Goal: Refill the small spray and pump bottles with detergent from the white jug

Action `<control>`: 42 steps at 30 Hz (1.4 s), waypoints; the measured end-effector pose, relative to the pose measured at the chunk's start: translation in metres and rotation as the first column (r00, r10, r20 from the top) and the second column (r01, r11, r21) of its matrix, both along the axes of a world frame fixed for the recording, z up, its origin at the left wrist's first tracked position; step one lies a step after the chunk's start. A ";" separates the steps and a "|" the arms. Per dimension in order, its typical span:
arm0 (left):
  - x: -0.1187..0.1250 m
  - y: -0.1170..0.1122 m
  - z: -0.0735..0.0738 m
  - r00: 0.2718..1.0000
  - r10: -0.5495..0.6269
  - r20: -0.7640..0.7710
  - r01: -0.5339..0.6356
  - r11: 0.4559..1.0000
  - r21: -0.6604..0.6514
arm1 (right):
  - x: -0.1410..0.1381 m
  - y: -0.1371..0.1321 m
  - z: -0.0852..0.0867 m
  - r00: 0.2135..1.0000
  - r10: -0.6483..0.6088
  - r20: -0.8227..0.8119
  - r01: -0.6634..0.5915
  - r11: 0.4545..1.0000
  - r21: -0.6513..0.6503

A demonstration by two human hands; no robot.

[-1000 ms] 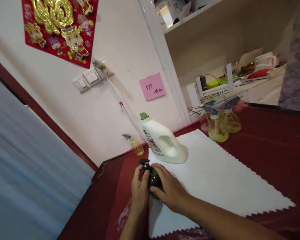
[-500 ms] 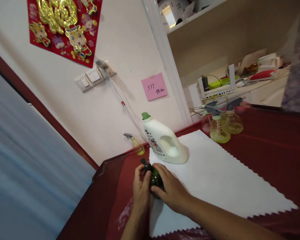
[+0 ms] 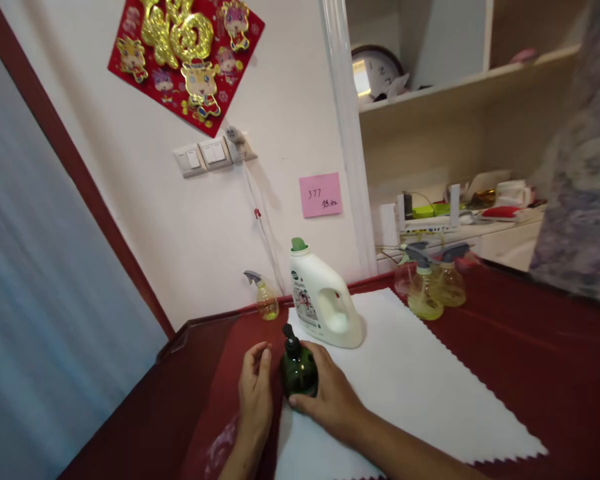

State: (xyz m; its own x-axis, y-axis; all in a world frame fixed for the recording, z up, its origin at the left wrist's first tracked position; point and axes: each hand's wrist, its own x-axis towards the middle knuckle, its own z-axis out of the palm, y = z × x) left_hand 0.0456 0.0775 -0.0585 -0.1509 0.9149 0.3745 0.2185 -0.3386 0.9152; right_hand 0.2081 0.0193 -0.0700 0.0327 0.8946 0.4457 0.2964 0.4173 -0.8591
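A dark green pump bottle [image 3: 299,373] with a black pump head stands upright on the left side of the white cloth [image 3: 415,380]. My right hand [image 3: 333,393] grips its body from the right, thumb in front and fingers behind. To the bottle's left, my left hand [image 3: 257,387] is held apart from it, fingers loosely curled with a gap between thumb and fingers and nothing in them. Just behind the pump bottle is a large white detergent jug [image 3: 317,293] with a handle hole and a green piece at its mouth.
A small spray bottle [image 3: 267,300] with yellow liquid stands by the wall. Several more spray bottles [image 3: 425,293] cluster at the right, beyond the cloth on the red tabletop [image 3: 480,347]. Behind them a white router [image 3: 425,223] sits on a cluttered shelf.
My left hand has let go of the pump bottle's top and moved left. The right hand still holds the bottle, which now shows more fully. The camera view has tilted.
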 end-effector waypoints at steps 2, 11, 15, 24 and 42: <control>-0.001 0.000 -0.003 1.000 -0.002 -0.016 0.002 1.000 0.000 | -0.001 -0.001 0.007 0.999 -0.021 -0.041 0.021 1.000 -0.004; -0.003 0.010 -0.014 0.995 -0.018 -0.102 0.018 1.000 0.004 | 0.036 0.005 0.059 0.993 -0.053 -0.101 0.060 0.996 0.072; -0.003 0.013 -0.014 0.994 -0.021 -0.108 0.020 1.000 -0.013 | 0.082 -0.014 0.069 0.990 -0.126 -0.068 0.134 0.984 0.118; 0.002 0.010 -0.009 0.995 -0.027 -0.099 0.023 0.999 -0.045 | 0.240 -0.062 0.036 0.787 -0.616 0.020 0.611 0.784 0.108; -0.003 0.018 -0.015 0.988 0.028 -0.152 -0.040 0.996 -0.080 | 0.344 -0.020 -0.037 0.534 -0.818 0.212 0.801 0.570 0.183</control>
